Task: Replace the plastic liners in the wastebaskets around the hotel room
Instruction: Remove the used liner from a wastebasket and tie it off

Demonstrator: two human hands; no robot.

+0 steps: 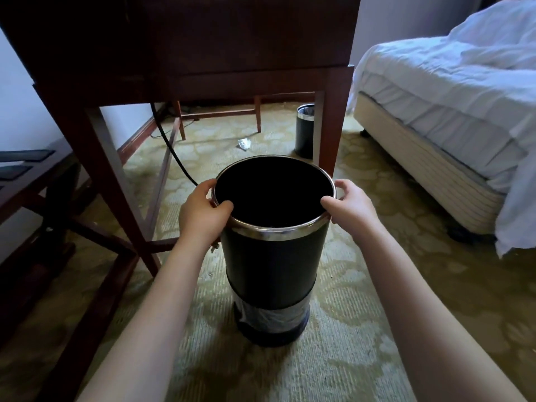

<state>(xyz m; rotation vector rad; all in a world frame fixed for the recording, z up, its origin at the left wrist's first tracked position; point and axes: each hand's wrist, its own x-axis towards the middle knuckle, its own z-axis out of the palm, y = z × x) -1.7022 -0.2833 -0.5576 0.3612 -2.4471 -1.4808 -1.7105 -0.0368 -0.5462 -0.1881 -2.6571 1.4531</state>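
Observation:
A black wastebasket outer shell [272, 256] with a chrome rim is raised partway off an inner bucket, whose clear plastic liner [271, 316] shows as a crinkled band near the floor. My left hand [203, 210] grips the rim on the left, thumb over the edge. My right hand [348, 203] grips the rim on the right, thumb over the edge too. The inside of the shell is dark and I cannot see its contents. A second black wastebasket [304, 132] stands farther back beside a table leg.
A dark wooden desk [203, 53] stands over the far side, with a black cable [171, 146] hanging beneath it. A crumpled bit of trash [244, 143] lies on the patterned carpet. A bed [449, 111] with white sheets fills the right. A luggage rack [26, 181] stands at left.

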